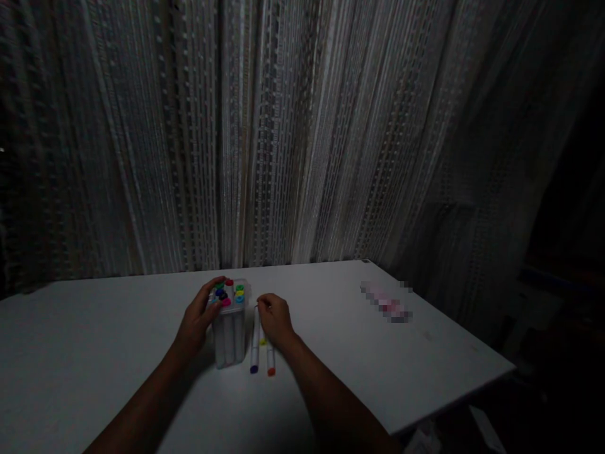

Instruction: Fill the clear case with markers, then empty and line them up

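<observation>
A clear plastic marker case stands upright on the white table, filled with several markers whose coloured caps show at the top. My left hand wraps around the case's left side. Two white markers lie flat just right of the case: one with a blue cap and one with an orange cap. My right hand rests over their far ends with fingers curled; whether it grips one of them I cannot tell.
A pale, blurred flat object lies on the table at the right rear. A striped light curtain hangs close behind the table. The table's right edge drops off into a dark area.
</observation>
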`<state>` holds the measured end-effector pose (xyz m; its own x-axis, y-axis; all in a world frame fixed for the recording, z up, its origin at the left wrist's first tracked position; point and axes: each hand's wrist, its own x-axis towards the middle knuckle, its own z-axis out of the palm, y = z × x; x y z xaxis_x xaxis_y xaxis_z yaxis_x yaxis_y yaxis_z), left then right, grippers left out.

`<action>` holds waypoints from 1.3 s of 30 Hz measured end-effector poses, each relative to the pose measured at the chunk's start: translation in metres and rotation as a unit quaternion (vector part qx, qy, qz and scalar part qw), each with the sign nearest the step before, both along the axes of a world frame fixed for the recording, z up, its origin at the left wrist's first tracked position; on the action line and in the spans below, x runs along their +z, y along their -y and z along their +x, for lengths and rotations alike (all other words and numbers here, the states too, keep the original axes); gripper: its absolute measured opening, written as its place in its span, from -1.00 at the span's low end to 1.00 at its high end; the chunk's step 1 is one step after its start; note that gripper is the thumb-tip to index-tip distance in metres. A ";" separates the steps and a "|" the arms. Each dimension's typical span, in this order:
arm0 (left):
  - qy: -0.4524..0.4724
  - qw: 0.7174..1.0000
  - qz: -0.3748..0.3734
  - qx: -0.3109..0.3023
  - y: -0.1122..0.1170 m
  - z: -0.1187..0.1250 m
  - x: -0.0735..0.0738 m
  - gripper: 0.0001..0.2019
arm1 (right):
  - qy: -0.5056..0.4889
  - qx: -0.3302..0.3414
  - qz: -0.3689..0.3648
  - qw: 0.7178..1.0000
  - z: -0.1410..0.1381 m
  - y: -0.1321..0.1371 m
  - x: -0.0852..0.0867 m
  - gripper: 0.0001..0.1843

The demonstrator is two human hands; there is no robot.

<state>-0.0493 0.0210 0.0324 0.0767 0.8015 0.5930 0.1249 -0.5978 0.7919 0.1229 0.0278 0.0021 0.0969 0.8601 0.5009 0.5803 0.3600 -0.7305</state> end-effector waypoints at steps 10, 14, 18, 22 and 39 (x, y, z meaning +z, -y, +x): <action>0.020 0.999 0.035 -0.020 0.002 0.001 0.003 -0.35 | 0.208 -0.073 -0.083 0.972 0.014 0.004 0.012 -0.74; 0.026 0.999 0.037 -0.013 0.003 0.001 0.004 -0.39 | 0.289 -0.086 -0.152 0.941 0.020 0.005 0.009 -0.72; 0.026 0.999 0.030 -0.003 0.005 0.002 0.005 -0.37 | 0.307 -0.082 -0.193 0.929 0.020 0.005 0.006 -0.70; 0.026 0.999 0.021 -0.011 0.005 0.001 0.004 -0.35 | 0.312 -0.081 -0.200 0.925 0.019 0.005 0.005 -0.69; 0.019 0.999 0.016 -0.025 0.006 0.001 0.005 -0.42 | 0.325 -0.050 -0.196 0.924 0.017 0.004 0.005 -0.63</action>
